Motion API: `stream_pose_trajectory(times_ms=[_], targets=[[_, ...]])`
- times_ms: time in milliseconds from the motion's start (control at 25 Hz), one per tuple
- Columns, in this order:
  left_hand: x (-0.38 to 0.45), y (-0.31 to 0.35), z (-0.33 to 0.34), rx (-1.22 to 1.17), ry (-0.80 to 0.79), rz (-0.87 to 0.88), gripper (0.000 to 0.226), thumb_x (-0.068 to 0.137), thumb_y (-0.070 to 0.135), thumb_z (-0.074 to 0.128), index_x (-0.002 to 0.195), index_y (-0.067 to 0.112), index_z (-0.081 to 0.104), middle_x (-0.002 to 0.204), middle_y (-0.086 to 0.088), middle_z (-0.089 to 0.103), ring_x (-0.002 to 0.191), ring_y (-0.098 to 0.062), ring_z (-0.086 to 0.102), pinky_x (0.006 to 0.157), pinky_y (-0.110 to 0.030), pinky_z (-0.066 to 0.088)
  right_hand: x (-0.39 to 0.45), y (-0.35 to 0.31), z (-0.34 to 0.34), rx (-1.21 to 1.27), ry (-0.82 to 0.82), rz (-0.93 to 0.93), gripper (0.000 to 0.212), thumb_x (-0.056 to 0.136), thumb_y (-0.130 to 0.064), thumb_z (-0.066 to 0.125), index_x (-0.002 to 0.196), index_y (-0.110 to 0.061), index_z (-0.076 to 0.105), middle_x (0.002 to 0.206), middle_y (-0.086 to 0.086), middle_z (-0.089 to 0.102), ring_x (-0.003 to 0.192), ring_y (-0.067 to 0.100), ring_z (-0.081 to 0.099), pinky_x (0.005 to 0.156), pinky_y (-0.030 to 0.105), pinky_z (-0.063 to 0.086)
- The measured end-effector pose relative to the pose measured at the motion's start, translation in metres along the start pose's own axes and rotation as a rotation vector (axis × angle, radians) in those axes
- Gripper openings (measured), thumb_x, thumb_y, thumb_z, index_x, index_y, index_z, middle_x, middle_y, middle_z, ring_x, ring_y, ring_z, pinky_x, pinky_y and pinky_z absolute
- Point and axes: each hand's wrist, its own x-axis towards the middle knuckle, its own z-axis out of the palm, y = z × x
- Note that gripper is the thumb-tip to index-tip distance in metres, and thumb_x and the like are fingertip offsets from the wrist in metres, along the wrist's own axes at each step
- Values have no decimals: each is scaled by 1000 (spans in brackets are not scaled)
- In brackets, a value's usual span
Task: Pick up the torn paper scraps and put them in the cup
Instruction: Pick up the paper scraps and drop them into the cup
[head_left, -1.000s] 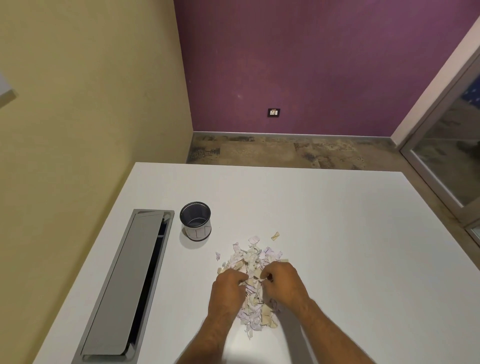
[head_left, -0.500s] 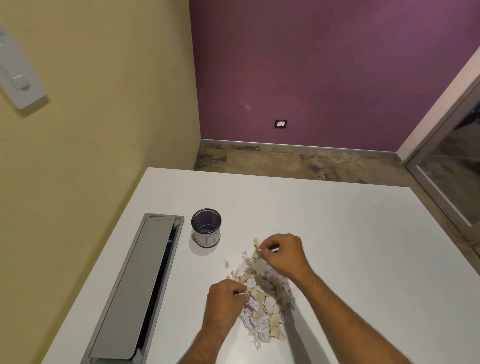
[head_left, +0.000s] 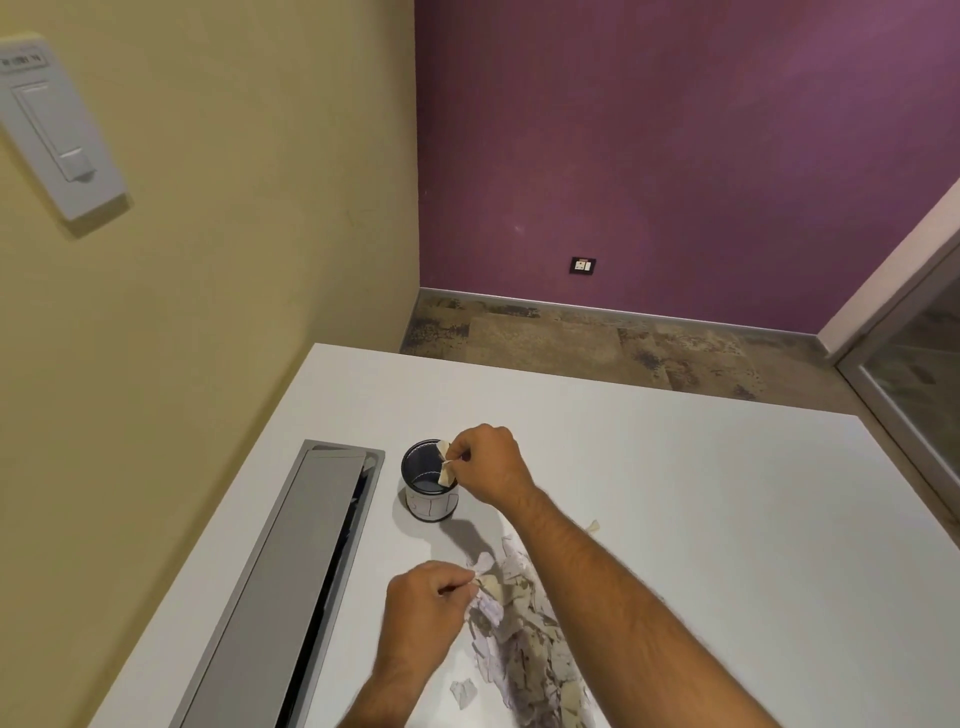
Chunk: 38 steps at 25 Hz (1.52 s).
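A person's right hand (head_left: 488, 464) hovers at the rim of a small dark cup (head_left: 429, 480), its fingers (head_left: 460, 457) curled tight and pinching a few pale torn scraps (head_left: 445, 467) between thumb and fingertips. The pinched scraps hang just over the cup's open mouth, at its right edge, directly beneath the fingertips. The cup stands upright on the white tabletop (head_left: 701, 499), its pale lower band facing the camera.

Nearer the camera, the left hand (head_left: 426, 608) rests at the left edge of the pile of torn paper scraps (head_left: 524, 639). Its fingers (head_left: 457, 584) are curled inward, the tips pinching one scrap at the pile's upper left corner. The pile spreads away to the right of and below those fingertips, partly hidden under the right forearm, which crosses above it. One loose scrap (head_left: 463, 692) lies apart on the tabletop, below the left hand and just beside the left forearm; another small piece (head_left: 593, 526) shows on the far side of the right forearm.

To the left of both hands, a long grey cable hatch (head_left: 291, 582) is set into the tabletop, its lid slightly ajar along the side nearest the cup. A white wall switch plate (head_left: 57, 130) hangs on the yellow wall, and a socket (head_left: 583, 265) sits low on the purple wall.
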Motion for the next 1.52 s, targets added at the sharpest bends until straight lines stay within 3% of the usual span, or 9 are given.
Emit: stream_pose_trajectory(times_ms=[280,520,640,760,960,1120,1200,1360,1520], targets=[[43,20,-39,-5,140,70,16,74,5,81,83,18,79,73,20,70,70,8,67,63,-1,48,16,10,20,-23,-101,-26,22,81,-7,64,97,-13,77,101,5,76,98,20,68,90,30,54],[91,44,-52,100,235,149,10,77,5,77,84,12,79,77,2,75,66,-6,67,70,-18,55,-7,43,14,220,165,76,11,79,-14,67,81,-18,78,81,-8,76,77,7,68,78,21,53],[116,51,-52,224,234,147,8,79,9,74,85,13,79,85,-5,77,76,-19,70,77,-26,56,-29,70,15,248,177,146,10,81,-17,70,87,-19,78,79,-12,73,74,0,65,76,18,52],[134,52,-47,429,111,118,13,82,10,68,90,14,78,92,-12,76,87,-30,69,78,-33,56,-51,99,19,137,99,190,16,83,-17,67,96,-20,76,89,-10,75,75,-1,63,80,21,53],[142,52,-36,620,-101,161,29,87,15,60,111,26,70,111,-9,72,100,-30,64,86,-39,55,-74,121,20,-5,-53,231,30,85,-20,63,114,-21,70,111,-8,72,92,7,64,88,24,51],[124,39,-28,481,-89,358,31,87,22,62,117,29,65,120,7,67,110,-16,60,95,-34,50,-79,120,15,-90,-135,202,41,81,-21,61,121,-24,65,123,-7,67,109,12,61,95,27,49],[106,27,-21,478,-213,428,30,85,37,64,115,35,63,117,14,65,106,-8,58,97,-33,49,-79,117,10,-156,-228,195,52,70,-26,64,122,-27,64,125,-7,65,112,15,60,92,30,51],[62,6,11,562,-541,267,59,65,63,70,116,43,47,117,19,57,102,-4,54,90,-33,49,-82,109,9,-345,-400,133,63,61,-29,71,124,-32,60,117,-8,62,109,16,59,81,32,52],[23,-9,48,619,-546,128,79,54,70,68,121,42,38,120,14,45,111,-12,46,85,-36,47,-88,107,17,-372,-409,135,48,67,-14,70,113,-30,69,106,-5,69,98,19,64,71,26,47]])
